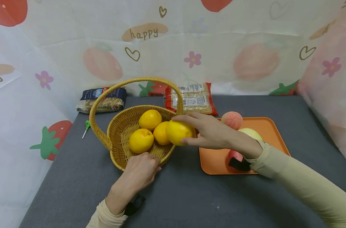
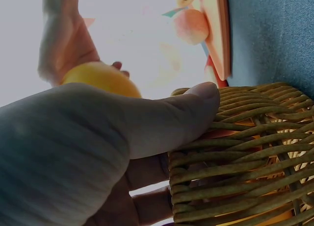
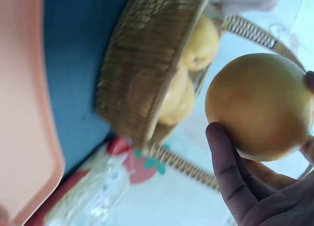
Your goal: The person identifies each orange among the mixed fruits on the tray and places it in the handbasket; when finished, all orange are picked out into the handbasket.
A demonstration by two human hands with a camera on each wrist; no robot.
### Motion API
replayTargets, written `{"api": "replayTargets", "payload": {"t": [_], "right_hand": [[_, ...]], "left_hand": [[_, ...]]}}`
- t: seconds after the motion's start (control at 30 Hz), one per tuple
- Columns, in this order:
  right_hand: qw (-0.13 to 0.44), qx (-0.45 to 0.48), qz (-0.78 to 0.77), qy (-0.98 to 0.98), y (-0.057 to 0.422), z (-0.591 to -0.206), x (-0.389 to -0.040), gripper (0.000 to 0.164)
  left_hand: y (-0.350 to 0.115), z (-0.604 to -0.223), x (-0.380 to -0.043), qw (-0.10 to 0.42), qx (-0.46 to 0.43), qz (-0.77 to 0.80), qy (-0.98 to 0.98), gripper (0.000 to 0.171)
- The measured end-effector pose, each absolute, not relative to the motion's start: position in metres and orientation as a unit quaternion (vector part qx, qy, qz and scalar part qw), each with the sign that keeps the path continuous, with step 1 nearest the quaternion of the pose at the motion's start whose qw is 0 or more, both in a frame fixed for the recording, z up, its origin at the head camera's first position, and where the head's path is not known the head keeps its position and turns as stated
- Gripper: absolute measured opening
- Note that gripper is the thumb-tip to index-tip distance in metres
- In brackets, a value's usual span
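My right hand [image 1: 208, 131] holds a round yellow fruit [image 1: 180, 132] over the right rim of the wicker basket [image 1: 116, 139]. In the right wrist view, the fingers curve around this fruit [image 3: 260, 107], above the basket's opening. Three similar yellow fruits lie inside, one of them [image 1: 141, 141] near the front. At the basket's near edge, my left hand [image 1: 140, 171] grips the rim. The left wrist view shows its thumb [image 2: 191, 106] against the woven edge [image 2: 245, 157], with the other fingers partly hidden behind.
An orange tray [image 1: 214, 161] on the right bears a peach-like fruit [image 1: 232, 119], a pale yellow-green fruit [image 1: 251, 133] and a red-pink fruit [image 1: 234, 155], partly hidden by my arm. Behind the basket are a pasta bag [image 1: 104, 100] and a red-edged packet [image 1: 194, 98]. A green lollipop [image 1: 87, 124] lies left.
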State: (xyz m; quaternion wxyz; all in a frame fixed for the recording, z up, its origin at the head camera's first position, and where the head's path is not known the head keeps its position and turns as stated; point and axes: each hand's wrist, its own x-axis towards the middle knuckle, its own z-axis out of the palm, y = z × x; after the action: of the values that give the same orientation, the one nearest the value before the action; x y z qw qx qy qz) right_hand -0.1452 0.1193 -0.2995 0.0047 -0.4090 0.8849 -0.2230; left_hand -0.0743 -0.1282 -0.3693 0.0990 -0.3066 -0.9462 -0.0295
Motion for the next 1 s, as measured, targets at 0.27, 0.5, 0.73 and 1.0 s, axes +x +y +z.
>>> {"api": "replayTargets", "payload": {"t": [0.27, 0.5, 0.73, 1.0], "right_hand": [[0.074, -0.396, -0.244, 0.882, 0.087, -0.307, -0.144, 0.061], [0.094, -0.403, -0.217, 0.884, 0.074, -0.319, -0.146, 0.057], [0.094, -0.412, -0.226, 0.878, 0.069, -0.324, -0.149, 0.058], [0.096, -0.399, -0.201, 0.89, 0.06, -0.332, -0.151, 0.059]], "left_hand": [[-0.129, -0.37, -0.074, 0.094, -0.306, -0.019, -0.947, 0.027], [-0.13, -0.37, -0.074, 0.095, -0.304, -0.015, -0.948, 0.023], [-0.13, -0.37, -0.075, 0.091, -0.305, -0.013, -0.948, 0.019], [-0.132, -0.367, -0.075, 0.071, -0.316, -0.011, -0.946, 0.018]]}}
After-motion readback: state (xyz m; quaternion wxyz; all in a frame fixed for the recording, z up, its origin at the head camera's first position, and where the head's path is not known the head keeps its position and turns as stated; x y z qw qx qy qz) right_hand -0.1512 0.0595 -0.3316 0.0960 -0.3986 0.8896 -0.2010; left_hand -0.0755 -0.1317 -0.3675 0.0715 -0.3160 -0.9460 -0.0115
